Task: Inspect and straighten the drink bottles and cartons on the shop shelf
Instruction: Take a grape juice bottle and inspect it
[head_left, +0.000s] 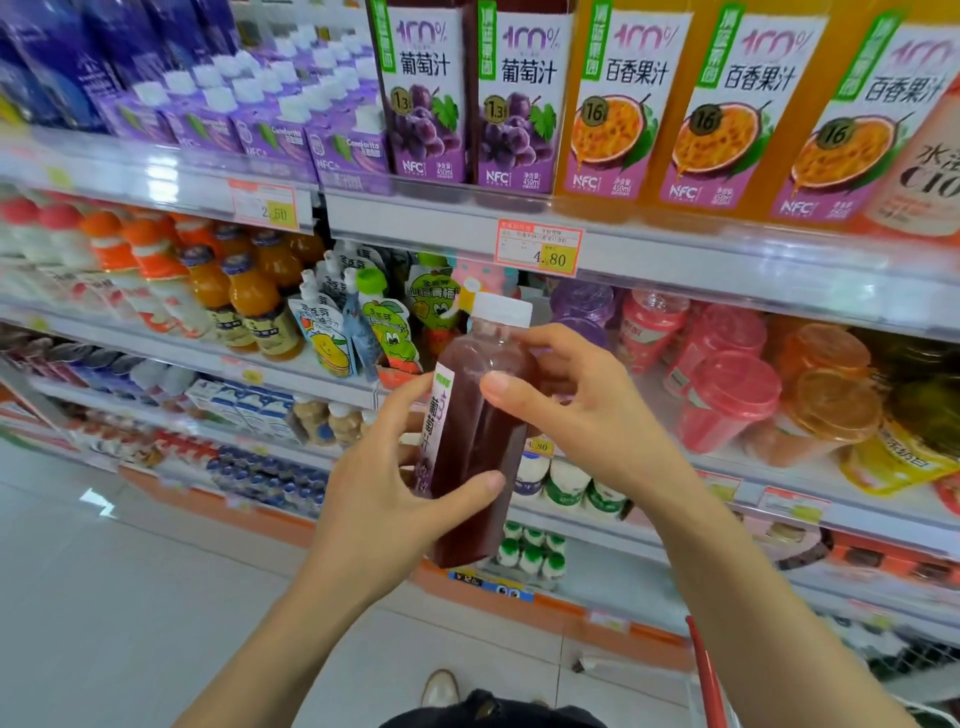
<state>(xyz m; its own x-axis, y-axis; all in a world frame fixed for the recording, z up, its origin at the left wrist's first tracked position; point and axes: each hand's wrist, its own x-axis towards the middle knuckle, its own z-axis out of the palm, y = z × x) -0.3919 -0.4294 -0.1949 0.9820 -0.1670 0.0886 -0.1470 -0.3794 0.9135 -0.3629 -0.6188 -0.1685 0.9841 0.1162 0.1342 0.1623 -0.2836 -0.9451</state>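
Two-handed hold on the grape juice bottle (478, 457), out in the aisle in front of the shelves

Gripping the lower body with the left hand (384, 483), thumb wrapped across the front, and pinching the shoulder just under the white cap (503, 310) with the right hand (571, 415), thumb in front, fingers curled behind. Holding it close to upright, cap up and leaning a touch right, with the label (440, 410) turned off to the left edge instead of facing out. Looks like home is up and farther back: matching grape bottles (426, 104) on the top shelf (675, 254), almost straight above, just left of the passion fruit bottles (613, 104). Probably calls for a lift along its own long axis plus a twist to bring the label forward. Right hand higher and nearer that shelf, so likely the one to lead. Can't spot an open slot from here, though.
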